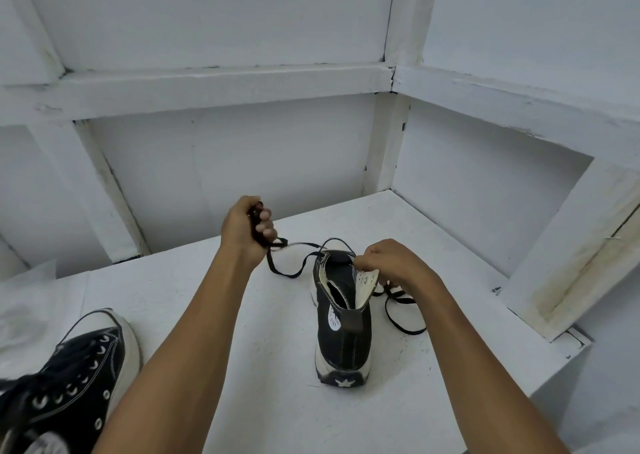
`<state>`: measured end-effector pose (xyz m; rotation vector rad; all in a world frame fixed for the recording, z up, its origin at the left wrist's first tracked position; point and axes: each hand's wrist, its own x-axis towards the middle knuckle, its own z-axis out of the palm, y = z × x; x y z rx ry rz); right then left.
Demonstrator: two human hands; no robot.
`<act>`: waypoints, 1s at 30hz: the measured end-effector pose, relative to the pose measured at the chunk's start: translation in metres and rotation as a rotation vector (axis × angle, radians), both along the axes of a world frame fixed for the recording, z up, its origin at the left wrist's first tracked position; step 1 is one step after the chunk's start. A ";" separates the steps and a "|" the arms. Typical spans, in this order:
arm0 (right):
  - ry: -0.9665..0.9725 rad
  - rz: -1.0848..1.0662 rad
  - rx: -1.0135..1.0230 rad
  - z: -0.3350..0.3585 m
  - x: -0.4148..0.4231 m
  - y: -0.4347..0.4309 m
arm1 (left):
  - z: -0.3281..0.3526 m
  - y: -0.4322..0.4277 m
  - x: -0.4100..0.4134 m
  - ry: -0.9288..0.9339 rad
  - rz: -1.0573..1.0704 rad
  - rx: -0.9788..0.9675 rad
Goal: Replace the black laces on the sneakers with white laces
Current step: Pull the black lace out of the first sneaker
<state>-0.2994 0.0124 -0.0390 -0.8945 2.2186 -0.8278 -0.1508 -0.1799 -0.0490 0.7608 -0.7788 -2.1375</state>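
Black lace (290, 272) is bunched in the left hand (246, 227), which is clenched into a fist around several dark folds of it and raised above the table (242, 322). From the fist one strand drops, loops on the tabletop and runs to the toe end of the black canvas high-top sneaker (343, 339). More of the same lace lies in loose loops on the table just to the right of that shoe.

The right hand (393, 263) pinches the top of the shoe's right eyelet flap (367, 282) and folds it outward, so the cream lining and a row of metal eyelets show. No lace shows in those eyelets.

This sneaker stands upright on its white rubber sole near the middle of the table, heel toward the camera. A dark heel patch (344, 382) on the sole carries a white star. A white oval label (334, 318) inside the shoe has dark writing, too small to read.

At the lower left edge a second sneaker (74, 374) of the same kind lies on the table, its black lace threaded through the eyelets and its white toe cap pointing away.

White panelled walls (242, 148) with wooden framing close in the table behind and to the right.
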 end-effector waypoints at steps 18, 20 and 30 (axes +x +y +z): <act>-0.154 0.216 -0.471 0.022 0.003 -0.007 | 0.074 0.044 -0.008 -0.444 -0.462 -1.063; -0.171 0.288 -0.498 0.027 0.006 -0.010 | 0.085 0.046 -0.003 -0.384 -0.476 -1.041; -0.194 0.179 -0.406 0.029 0.007 -0.010 | 0.073 0.025 0.007 -0.586 -0.397 -1.050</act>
